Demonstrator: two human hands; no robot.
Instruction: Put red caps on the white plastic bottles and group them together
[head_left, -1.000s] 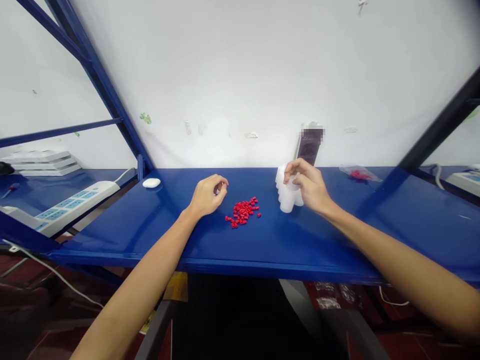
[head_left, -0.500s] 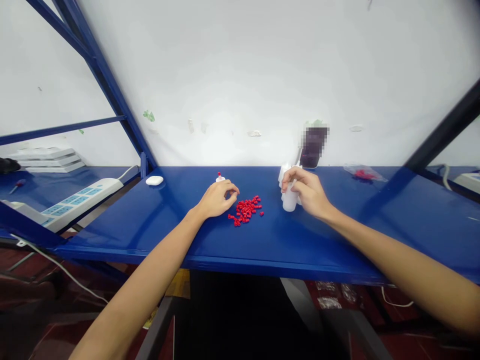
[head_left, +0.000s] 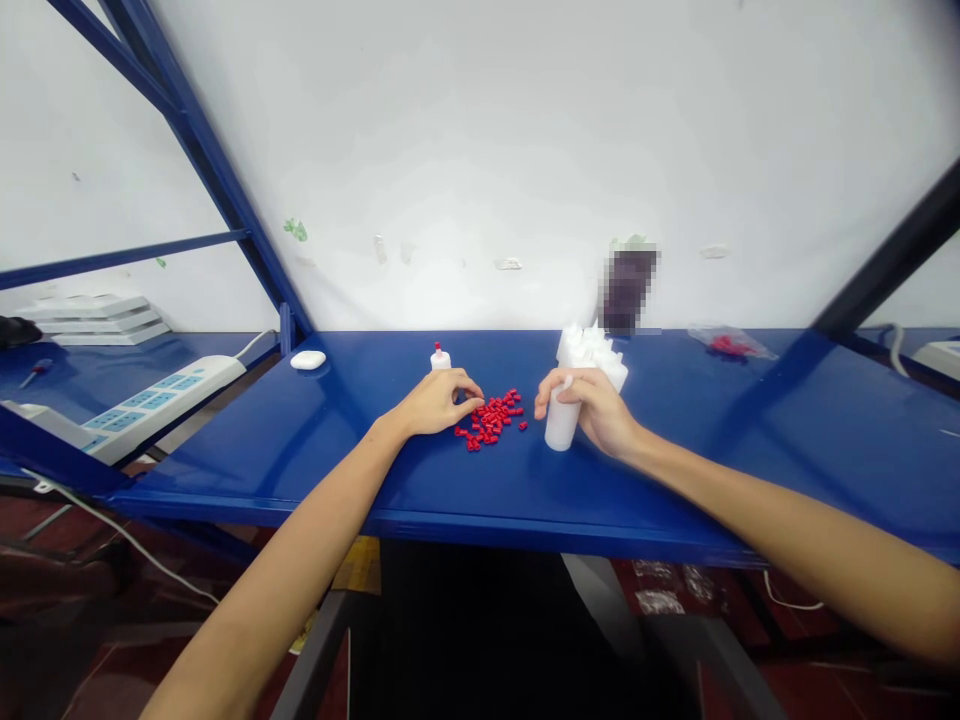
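My right hand [head_left: 596,405] is wrapped round a white plastic bottle [head_left: 561,424], which it holds nearly upright over the blue table. Just behind it stands a cluster of similar white bottles [head_left: 592,350]. At the left edge of a loose pile of small red caps [head_left: 495,418] is my left hand [head_left: 441,402], its thumb and forefinger pinched close together. Whether a cap sits between those fingertips cannot be made out. A single white bottle with a red tip [head_left: 439,356] stands behind my left hand, its lower part hidden.
On the blue table [head_left: 300,440] a white oval case [head_left: 308,360] lies at the back left. A clear bag with red pieces [head_left: 731,344] rests at the back right. A dark blurred-out object [head_left: 628,288] leans at the wall. A power strip [head_left: 165,400] lies left.
My right hand has brought the bottle toward me and slightly left, away from the cluster. My left hand's fingertips have shifted a little right and down to the red caps.
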